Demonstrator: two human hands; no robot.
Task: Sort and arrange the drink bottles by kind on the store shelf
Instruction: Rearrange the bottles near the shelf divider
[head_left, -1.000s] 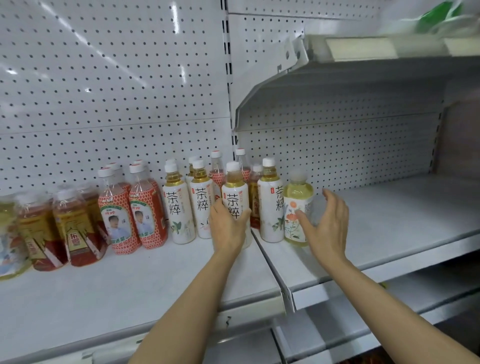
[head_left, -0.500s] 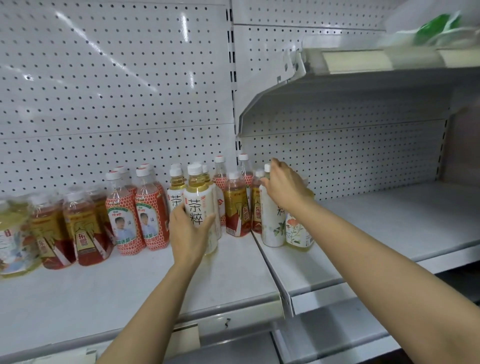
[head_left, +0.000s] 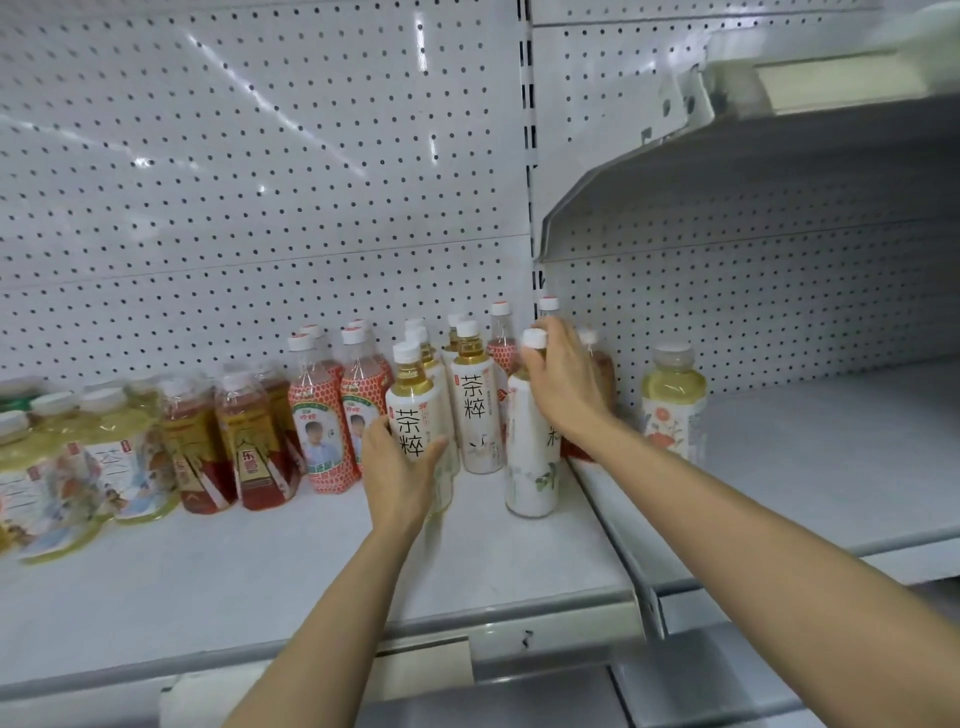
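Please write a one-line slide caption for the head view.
Left hand and right hand each grip a white tea bottle on the shelf.

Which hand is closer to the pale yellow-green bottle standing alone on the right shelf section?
Right. The right hand grips a white-label bottle by its neck, just left of the yellow-green bottle, not touching. The left hand holds another tea bottle farther left.

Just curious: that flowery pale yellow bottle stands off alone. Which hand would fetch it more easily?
Probably the right hand: the lone bottle stands on its side, though it grips a white bottle now.
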